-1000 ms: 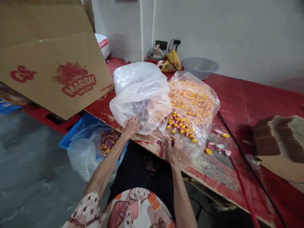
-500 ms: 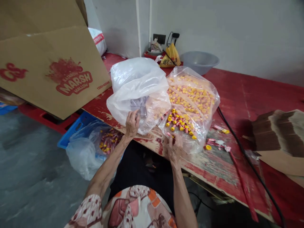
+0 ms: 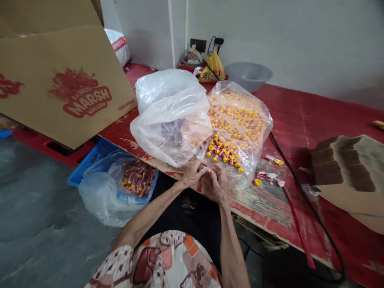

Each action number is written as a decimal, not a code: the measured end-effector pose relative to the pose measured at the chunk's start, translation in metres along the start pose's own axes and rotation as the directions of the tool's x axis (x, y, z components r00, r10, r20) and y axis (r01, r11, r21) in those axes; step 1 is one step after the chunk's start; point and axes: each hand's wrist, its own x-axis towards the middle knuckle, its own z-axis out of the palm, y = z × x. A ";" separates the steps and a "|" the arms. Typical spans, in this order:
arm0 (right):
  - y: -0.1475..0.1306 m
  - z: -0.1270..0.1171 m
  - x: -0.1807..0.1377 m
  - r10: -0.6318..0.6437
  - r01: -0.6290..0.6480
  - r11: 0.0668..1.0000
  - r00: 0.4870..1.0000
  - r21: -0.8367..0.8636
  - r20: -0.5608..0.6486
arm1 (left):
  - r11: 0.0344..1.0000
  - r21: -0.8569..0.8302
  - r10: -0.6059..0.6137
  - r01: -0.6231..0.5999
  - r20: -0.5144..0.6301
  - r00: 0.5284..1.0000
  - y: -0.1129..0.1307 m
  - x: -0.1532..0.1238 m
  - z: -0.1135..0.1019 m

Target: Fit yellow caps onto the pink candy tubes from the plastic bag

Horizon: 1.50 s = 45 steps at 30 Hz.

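My left hand (image 3: 192, 175) and my right hand (image 3: 219, 185) meet at the table's front edge, fingertips pinched together. What they hold is small and mostly hidden; a little pink shows between the fingers. Just behind my left hand lies a white plastic bag (image 3: 168, 94), open toward me, with clear purplish plastic tubes (image 3: 177, 132) at its mouth. Beside it, behind my right hand, a clear plastic bag (image 3: 255, 158) is full of small pink-wrapped pieces with yellow caps (image 3: 237, 120). A loose group of these capped pieces (image 3: 223, 152) lies at the bag's near side.
At left stands a large cardboard box (image 3: 75, 96). Below it a blue crate (image 3: 73, 176) holds a bag of filled tubes (image 3: 139, 180). On the red table (image 3: 300, 108) are a grey basin (image 3: 250, 76), a black cable (image 3: 309, 196), a capped tube (image 3: 273, 159) and cardboard pieces (image 3: 345, 164).
My left hand has moved right, away from the tubes in the white bag, to meet my right hand. My right hand has stayed near the table edge. The view has shifted slightly.
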 end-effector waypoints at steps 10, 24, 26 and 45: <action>0.008 -0.016 -0.014 0.058 -0.156 0.970 0.891 -0.184 -0.450 | 0.810 0.516 0.087 -0.278 0.364 0.927 0.037 0.009 0.049; 0.005 -0.013 0.010 0.040 -0.118 0.970 0.939 -0.212 -0.342 | 0.949 0.286 0.039 -0.135 0.318 0.947 0.030 0.002 0.014; 0.005 -0.011 0.028 -0.008 -0.059 0.965 0.967 -0.256 -0.255 | 0.913 0.357 0.059 -0.199 0.365 0.929 0.034 -0.002 0.016; 0.021 -0.003 0.050 -0.186 0.157 0.854 0.983 -0.496 -0.008 | 0.817 0.526 0.226 -0.236 0.086 0.970 0.033 -0.024 0.027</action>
